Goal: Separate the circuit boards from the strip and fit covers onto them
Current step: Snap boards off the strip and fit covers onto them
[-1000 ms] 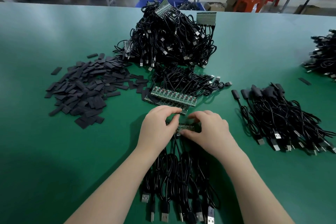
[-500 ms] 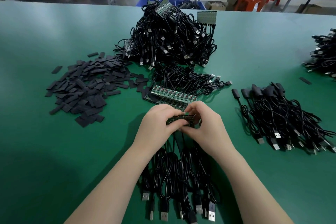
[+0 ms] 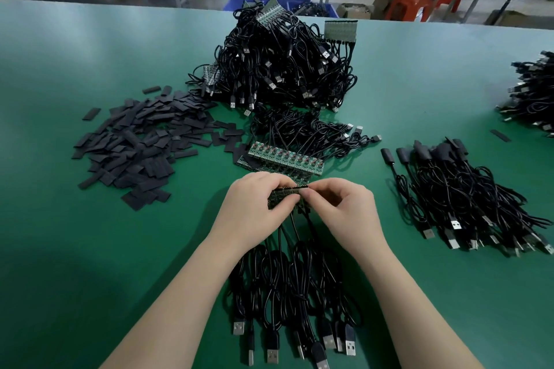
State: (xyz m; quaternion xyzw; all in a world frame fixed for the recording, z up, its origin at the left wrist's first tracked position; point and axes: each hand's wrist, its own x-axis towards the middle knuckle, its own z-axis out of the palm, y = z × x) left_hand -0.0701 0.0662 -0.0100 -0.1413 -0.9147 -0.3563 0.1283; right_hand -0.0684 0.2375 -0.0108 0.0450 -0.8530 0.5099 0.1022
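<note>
Surface: green work surface [image 3: 90,249] in a workshop, with blue crates and a seated person behind it
Strip in hand: a short strip of circuit boards [image 3: 284,198] is held just above the surface, in front of the person, its cables [image 3: 287,284] trailing toward the near edge
Left hand: left hand [image 3: 254,207] grips the strip's left part, fingers curled over the top and thumb beneath
Right hand: right hand [image 3: 344,207] pinches the strip's right end between thumb and fingertips
Change: a second ago the strip lay low on the surface under both hands; now it is lifted and tilted, and the right pinch has moved to the outermost board
Meaning: judged from this, an end board is about to be snapped off; none looks separated yet
Waiting strips: a longer board strip [image 3: 284,159] lies just beyond the hands, in front of a big heap of cabled strips [image 3: 284,69]
Covers: black covers [image 3: 135,147] are piled to the left, well apart from the hands
Finished: covered cables [image 3: 467,198] lie to the right
</note>
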